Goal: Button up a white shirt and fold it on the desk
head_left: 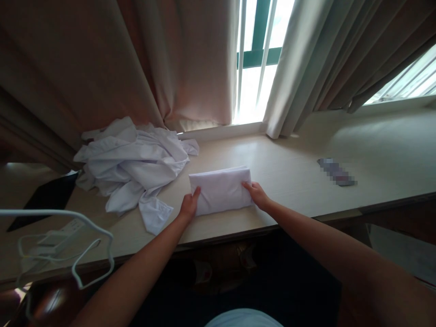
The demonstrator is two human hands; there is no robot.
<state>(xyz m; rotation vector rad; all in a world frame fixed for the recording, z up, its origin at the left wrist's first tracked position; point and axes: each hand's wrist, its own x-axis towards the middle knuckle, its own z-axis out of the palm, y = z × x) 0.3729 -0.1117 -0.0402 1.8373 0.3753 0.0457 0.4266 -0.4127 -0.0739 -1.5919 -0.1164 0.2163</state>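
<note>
On the left, a flat black thing (44,200), a white cord (41,212) and a white power strip (73,225) are seen. Next, a messy pile of white cloth (136,156) is heaped on the tabletop (289,181). By the front edge, a folded white cloth (223,190) is pinched at its left end by the left hand (190,204) and at its right end by the right hand (258,195). Farther right, a small flat thing (336,172) is blurred, so any writing cannot be read.

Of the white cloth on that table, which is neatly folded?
The rectangular bundle between the left hand and right hand, gripped at both ends; the other white cloth, left of it, lies in a loose, rumpled heap.
</note>
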